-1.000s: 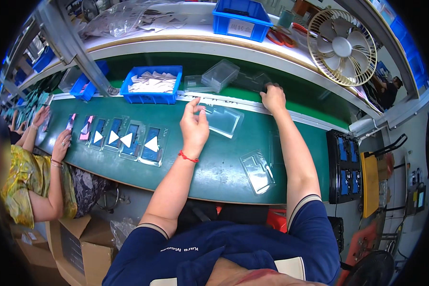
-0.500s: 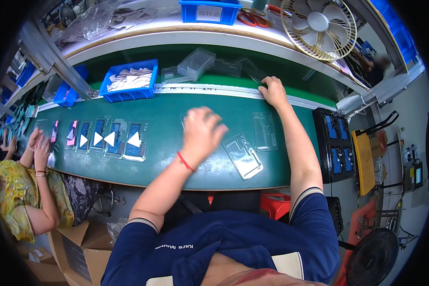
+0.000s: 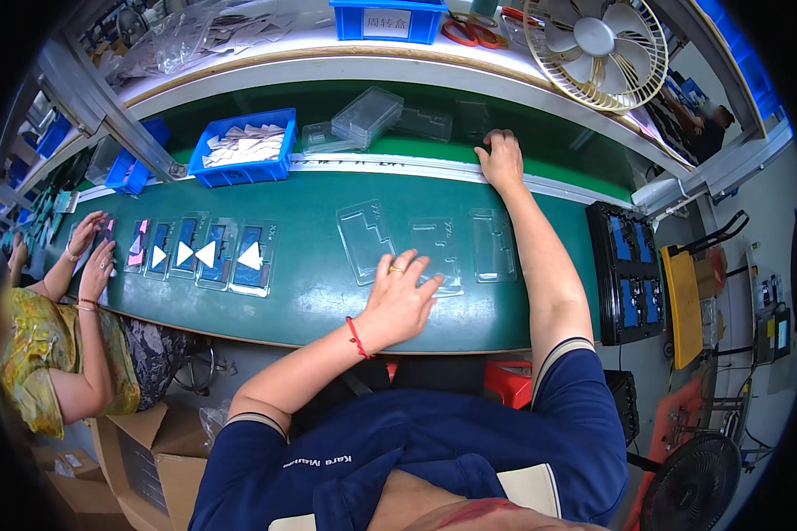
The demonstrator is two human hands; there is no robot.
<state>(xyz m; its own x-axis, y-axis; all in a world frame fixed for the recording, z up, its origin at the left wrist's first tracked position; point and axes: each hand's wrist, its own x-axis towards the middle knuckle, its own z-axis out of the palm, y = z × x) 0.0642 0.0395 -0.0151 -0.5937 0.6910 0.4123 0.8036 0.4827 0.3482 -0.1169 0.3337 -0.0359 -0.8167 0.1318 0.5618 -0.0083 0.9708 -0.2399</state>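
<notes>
My left hand (image 3: 401,299) lies with fingers spread at the near end of a clear plastic blister tray (image 3: 434,237) on the green table, partly covering it. Another clear blister tray (image 3: 363,234) sits tilted to its left, and a clear blister tray (image 3: 493,246) lies to its right. My right hand (image 3: 503,164) reaches to the white rail at the table's back, its fingers curled at the lower corner of a clear plastic tray (image 3: 472,115); the fingertip contact is partly hidden.
At left lie several trays with dark blue pieces and white triangles (image 3: 251,257). A blue bin (image 3: 243,149) of white pieces and stacked clear boxes (image 3: 367,117) stand behind. A black rack (image 3: 624,270) borders the right; a co-worker's hands (image 3: 96,257) are far left.
My left hand has moved nearer me and right, onto the middle tray, which now lies straighter and farther back. The left tray is uncovered. My right hand and the rear tray have shifted slightly away.
</notes>
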